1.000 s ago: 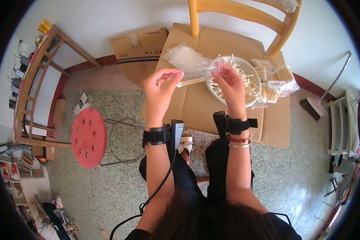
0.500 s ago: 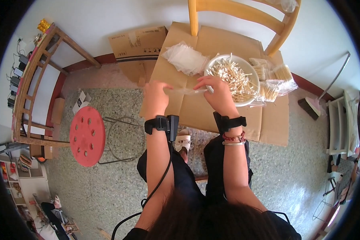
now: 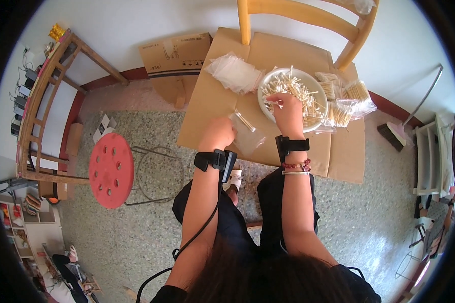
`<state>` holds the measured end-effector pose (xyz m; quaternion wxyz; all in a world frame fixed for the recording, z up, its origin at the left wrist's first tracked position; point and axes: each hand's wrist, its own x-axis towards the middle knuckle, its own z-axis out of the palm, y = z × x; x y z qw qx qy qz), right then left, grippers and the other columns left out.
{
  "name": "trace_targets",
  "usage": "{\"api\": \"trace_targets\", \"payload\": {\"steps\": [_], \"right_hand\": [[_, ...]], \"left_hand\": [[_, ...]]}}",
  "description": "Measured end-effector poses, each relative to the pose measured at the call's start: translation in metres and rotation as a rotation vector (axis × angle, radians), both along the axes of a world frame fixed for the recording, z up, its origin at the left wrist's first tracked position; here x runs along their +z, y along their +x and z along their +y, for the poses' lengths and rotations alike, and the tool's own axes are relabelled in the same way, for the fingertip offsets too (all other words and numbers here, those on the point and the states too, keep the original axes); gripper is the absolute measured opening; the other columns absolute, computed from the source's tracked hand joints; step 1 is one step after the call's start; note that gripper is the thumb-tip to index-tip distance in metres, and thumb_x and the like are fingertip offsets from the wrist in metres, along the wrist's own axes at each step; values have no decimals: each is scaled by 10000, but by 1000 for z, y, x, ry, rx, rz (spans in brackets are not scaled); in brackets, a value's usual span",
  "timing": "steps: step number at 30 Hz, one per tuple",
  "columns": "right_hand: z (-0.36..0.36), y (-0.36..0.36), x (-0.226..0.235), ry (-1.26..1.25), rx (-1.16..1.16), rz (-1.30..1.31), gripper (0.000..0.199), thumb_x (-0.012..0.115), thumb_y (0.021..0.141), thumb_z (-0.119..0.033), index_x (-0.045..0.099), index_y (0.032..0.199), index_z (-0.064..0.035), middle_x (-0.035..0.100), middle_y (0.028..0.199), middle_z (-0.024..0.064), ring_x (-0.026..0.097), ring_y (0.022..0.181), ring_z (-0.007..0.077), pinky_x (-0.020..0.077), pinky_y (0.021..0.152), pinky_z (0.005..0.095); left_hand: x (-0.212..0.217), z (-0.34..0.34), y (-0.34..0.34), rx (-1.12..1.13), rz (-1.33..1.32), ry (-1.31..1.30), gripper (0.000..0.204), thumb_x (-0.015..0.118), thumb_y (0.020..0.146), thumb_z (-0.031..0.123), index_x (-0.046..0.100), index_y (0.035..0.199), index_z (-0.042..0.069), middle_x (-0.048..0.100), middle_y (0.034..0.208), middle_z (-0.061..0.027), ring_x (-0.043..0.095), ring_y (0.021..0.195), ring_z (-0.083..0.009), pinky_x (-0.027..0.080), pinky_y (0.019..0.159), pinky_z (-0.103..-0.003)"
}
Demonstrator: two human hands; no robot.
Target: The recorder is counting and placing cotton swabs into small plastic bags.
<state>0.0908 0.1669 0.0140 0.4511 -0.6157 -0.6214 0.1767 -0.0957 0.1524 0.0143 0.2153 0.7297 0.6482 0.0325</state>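
Cotton swabs (image 3: 308, 96) lie loose in a white bowl (image 3: 312, 82) at the far right of the cardboard sheet (image 3: 346, 159); the raised rim presumably keeps them from rolling off. Right hand (image 3: 289, 112): over the near left part of the bowl, fingers curled, fingertips at the swabs; whether any are gripped cannot be told. Left hand (image 3: 218, 134): fingers folded at the left edge of a clear bag (image 3: 248, 142), apparently to steady it; the fingers hide whether the film is pinched. A few swabs (image 3: 245, 121) show at this bag, left of and nearer than the bowl; flat clear bags (image 3: 233, 74) are piled at the far left, and filled bags (image 3: 356, 93) sit right of the bowl, seemingly to keep the 2 groups apart.

Difference from 0.5 s earlier: both hands were then left of the bowl with clear film between them; now the right hand is over the bowl, and the bag is by the left hand alone; bowl, piled bags and filled bags hold their positions.
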Motion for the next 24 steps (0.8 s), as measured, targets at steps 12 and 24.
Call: {"api": "trace_targets", "payload": {"steps": [12, 24], "right_hand": [[-2, 8, 6, 28, -83, 33, 187, 551, 692, 16, 654, 834, -50, 646, 787, 131, 625, 696, 249, 490, 650, 328], [-6, 13, 25, 164, -85, 364, 171, 551, 749, 28, 619, 903, -4, 639, 785, 101, 625, 697, 167, 502, 657, 263]], "left_hand": [[1, -5, 7, 12, 29, 279, 318, 620, 750, 213, 613, 1024, 51, 485, 1173, -172, 399, 1136, -347, 324, 937, -461], [25, -10, 14, 3, -136, 386, 294, 592, 791, 202, 605, 1045, 54, 568, 1023, -159, 507, 1005, -313, 373, 879, -420]]}}
